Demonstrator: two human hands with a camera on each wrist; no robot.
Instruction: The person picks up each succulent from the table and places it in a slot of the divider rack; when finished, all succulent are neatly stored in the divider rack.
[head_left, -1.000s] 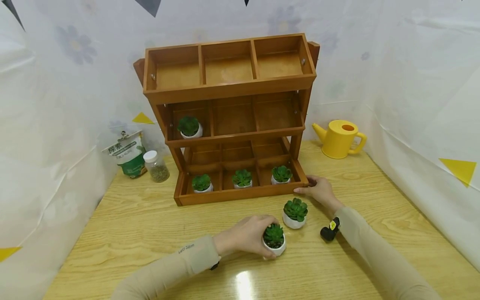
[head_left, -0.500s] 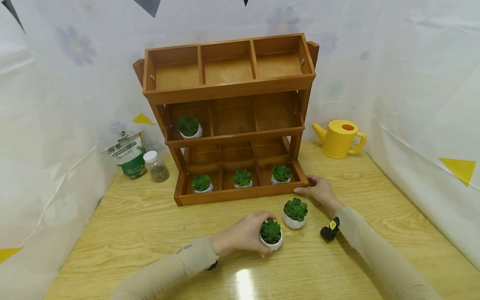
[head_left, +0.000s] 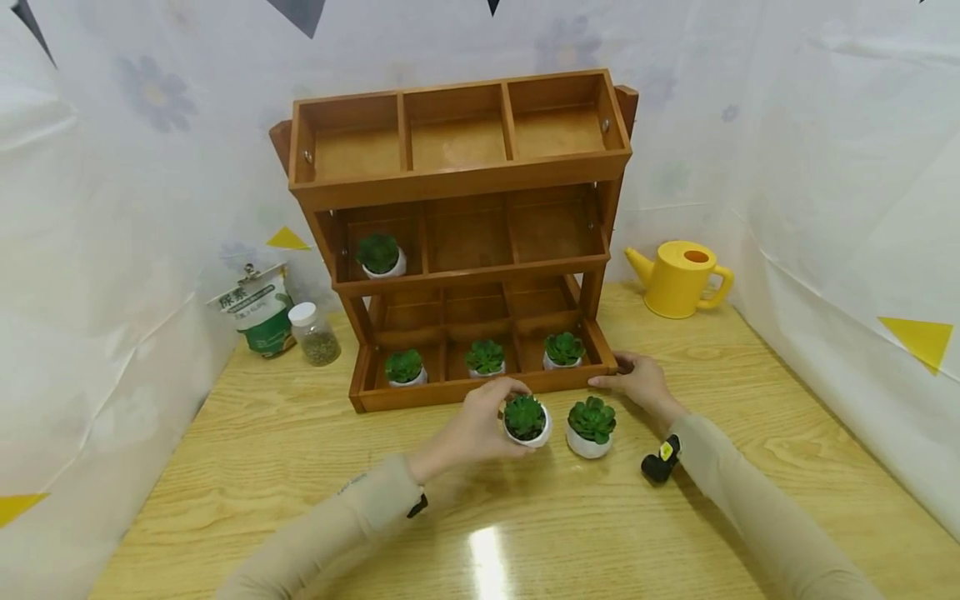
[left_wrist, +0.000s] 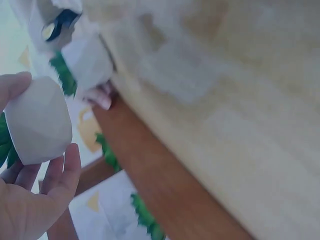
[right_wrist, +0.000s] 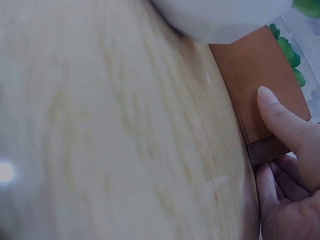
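My left hand (head_left: 480, 425) grips a succulent in a white pot (head_left: 527, 421), thumb and fingers round the pot. The left wrist view shows this pot (left_wrist: 42, 122) raised, its plant turned to the left. My right hand (head_left: 639, 385) holds the lower right corner of the three-tier wooden plant shelf (head_left: 461, 182). In the right wrist view the thumb (right_wrist: 280, 117) lies on the front board (right_wrist: 260, 80), with the fingers tucked at its end. Between the hands a second potted succulent (head_left: 591, 427) stands on the table.
Small succulents fill the lower tier's left (head_left: 405, 367), middle (head_left: 485, 358) and right (head_left: 563, 350) compartments. Another (head_left: 380, 255) sits at middle-tier left. A yellow watering can (head_left: 678, 279) stands right of the shelf; a jar (head_left: 315, 335) and a green-white bag (head_left: 258, 312) stand left.
My left hand has carried its potted succulent up from the table, away from me and slightly left, toward the shelf's front. The right hand has stayed at the shelf corner.
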